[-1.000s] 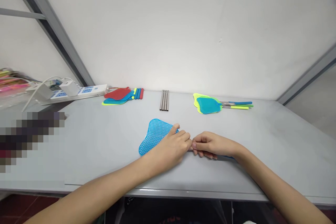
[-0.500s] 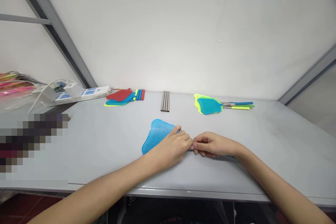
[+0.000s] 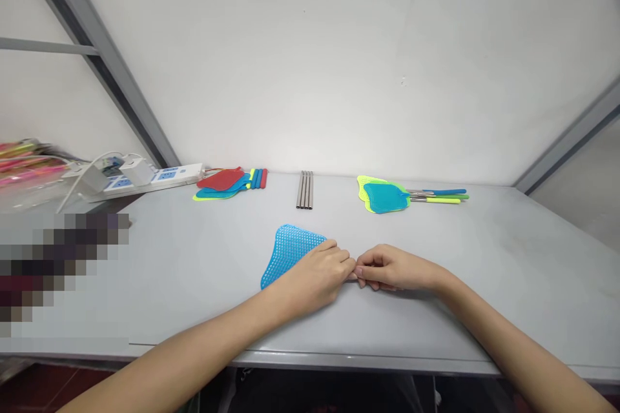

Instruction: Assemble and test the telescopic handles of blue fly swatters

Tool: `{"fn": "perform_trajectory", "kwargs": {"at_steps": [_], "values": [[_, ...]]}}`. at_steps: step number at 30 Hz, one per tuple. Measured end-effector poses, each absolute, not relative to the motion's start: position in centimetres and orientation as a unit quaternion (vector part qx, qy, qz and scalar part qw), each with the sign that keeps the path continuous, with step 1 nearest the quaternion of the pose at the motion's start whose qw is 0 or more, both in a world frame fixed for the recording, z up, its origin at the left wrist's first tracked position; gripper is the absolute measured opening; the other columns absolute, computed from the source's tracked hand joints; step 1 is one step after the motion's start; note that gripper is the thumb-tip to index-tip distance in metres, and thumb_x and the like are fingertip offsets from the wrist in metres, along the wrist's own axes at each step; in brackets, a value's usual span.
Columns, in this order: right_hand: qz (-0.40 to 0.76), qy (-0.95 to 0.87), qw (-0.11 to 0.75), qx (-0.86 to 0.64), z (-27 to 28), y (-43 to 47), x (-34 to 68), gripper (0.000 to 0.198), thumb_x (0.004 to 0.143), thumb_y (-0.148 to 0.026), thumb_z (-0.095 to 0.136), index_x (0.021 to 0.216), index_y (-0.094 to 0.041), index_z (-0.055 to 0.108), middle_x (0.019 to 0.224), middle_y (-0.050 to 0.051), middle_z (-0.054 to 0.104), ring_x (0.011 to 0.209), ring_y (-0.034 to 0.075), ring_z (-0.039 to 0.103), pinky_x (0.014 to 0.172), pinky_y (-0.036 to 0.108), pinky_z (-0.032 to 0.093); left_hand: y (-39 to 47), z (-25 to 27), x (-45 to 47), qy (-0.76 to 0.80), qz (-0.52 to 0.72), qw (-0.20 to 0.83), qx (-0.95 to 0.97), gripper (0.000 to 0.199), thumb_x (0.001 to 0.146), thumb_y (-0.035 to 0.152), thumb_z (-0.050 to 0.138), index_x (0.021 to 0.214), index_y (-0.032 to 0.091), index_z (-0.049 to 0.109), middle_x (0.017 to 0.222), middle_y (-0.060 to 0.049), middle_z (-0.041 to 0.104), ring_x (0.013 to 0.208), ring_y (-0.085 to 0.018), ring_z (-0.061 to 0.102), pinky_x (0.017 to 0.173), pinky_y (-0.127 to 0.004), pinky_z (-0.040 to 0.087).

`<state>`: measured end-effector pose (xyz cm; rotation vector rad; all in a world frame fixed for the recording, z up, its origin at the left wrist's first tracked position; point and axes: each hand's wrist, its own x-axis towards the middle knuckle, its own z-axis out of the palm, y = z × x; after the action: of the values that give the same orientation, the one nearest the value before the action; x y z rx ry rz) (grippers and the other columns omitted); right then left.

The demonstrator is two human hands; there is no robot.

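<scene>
A blue mesh fly swatter [image 3: 293, 248] lies at the middle of the table, its head pointing left. My left hand [image 3: 327, 274] is closed over the neck end of the head and covers it. My right hand [image 3: 394, 268] is also closed, its thumb and fingertips pinched together and meeting the left fingertips. Whatever part of the swatter runs between and beneath the hands is hidden by the fingers.
Several metal tubes [image 3: 305, 190] stand in a row near the wall. To their left lie stacked swatter heads [image 3: 220, 179] and short coloured handles [image 3: 258, 179]. On the right are fly swatters with handles [image 3: 387, 198]. A power strip [image 3: 179, 174] sits at the back left.
Both hands stay nearly in place, fingertips still together. A bit of blue that showed under the right wrist is no longer visible. The view has tilted slightly.
</scene>
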<state>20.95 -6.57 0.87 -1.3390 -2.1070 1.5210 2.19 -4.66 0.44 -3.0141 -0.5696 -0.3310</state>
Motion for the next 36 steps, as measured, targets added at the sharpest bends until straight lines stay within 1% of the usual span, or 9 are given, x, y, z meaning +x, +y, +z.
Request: {"fn": "perform_trajectory", "kwargs": {"at_steps": [8, 14, 21, 29, 36], "values": [[0.515, -0.719, 0.114, -0.452, 0.91, -6.52, 21.02, 0.030, 0.083, -0.034, 0.042, 0.069, -0.012, 0.055, 0.055, -0.003, 0.045, 0.040, 0.004, 0.035, 0.036, 0.015, 0.027, -4.57, 0.49, 2.21, -0.181, -0.094, 0.042, -0.978, 0.021, 0.086, 0.013, 0.038, 0.069, 0.015, 0.050, 0.066, -0.001, 0.051, 0.063, -0.014, 0.046, 0.070, -0.027, 0.037], [0.512, -0.723, 0.116, -0.449, 0.95, -6.52, 21.07, 0.030, 0.083, -0.035, 0.042, 0.069, -0.012, 0.055, 0.054, -0.003, 0.045, 0.040, 0.004, 0.035, 0.036, 0.015, 0.027, -4.51, 0.51, 2.23, -0.178, -0.088, 0.048, -0.979, 0.018, 0.081, 0.007, 0.041, 0.068, 0.015, 0.051, 0.066, 0.000, 0.051, 0.063, -0.013, 0.046, 0.071, -0.027, 0.037], [0.509, -0.721, 0.116, -0.456, 0.96, -6.50, 20.96, 0.030, 0.082, -0.035, 0.043, 0.068, -0.012, 0.055, 0.054, -0.003, 0.044, 0.039, 0.004, 0.035, 0.035, 0.015, 0.027, -4.36, 0.13, 2.23, -0.181, -0.089, 0.056, -0.978, 0.019, 0.085, 0.012, 0.040, 0.069, 0.015, 0.050, 0.067, 0.000, 0.052, 0.064, -0.013, 0.047, 0.071, -0.027, 0.036], [0.513, -0.719, 0.115, -0.453, 1.08, -6.48, 20.96, 0.030, 0.083, -0.036, 0.043, 0.069, -0.012, 0.055, 0.054, -0.003, 0.045, 0.040, 0.004, 0.035, 0.034, 0.015, 0.027, -4.41, 0.29, 2.23, -0.186, -0.089, 0.043, -0.978, 0.020, 0.085, 0.013, 0.040, 0.068, 0.015, 0.049, 0.066, 0.000, 0.053, 0.064, -0.013, 0.048, 0.072, -0.027, 0.036], [0.518, -0.718, 0.118, -0.450, 0.88, -6.48, 21.13, 0.031, 0.083, -0.037, 0.042, 0.069, -0.012, 0.055, 0.054, -0.003, 0.044, 0.040, 0.004, 0.035, 0.035, 0.015, 0.027, -4.40, 0.25, 2.20, -0.183, -0.083, 0.021, -0.979, 0.014, 0.079, 0.007, 0.043, 0.071, 0.015, 0.049, 0.067, 0.000, 0.054, 0.066, -0.014, 0.049, 0.075, -0.028, 0.035]]}}
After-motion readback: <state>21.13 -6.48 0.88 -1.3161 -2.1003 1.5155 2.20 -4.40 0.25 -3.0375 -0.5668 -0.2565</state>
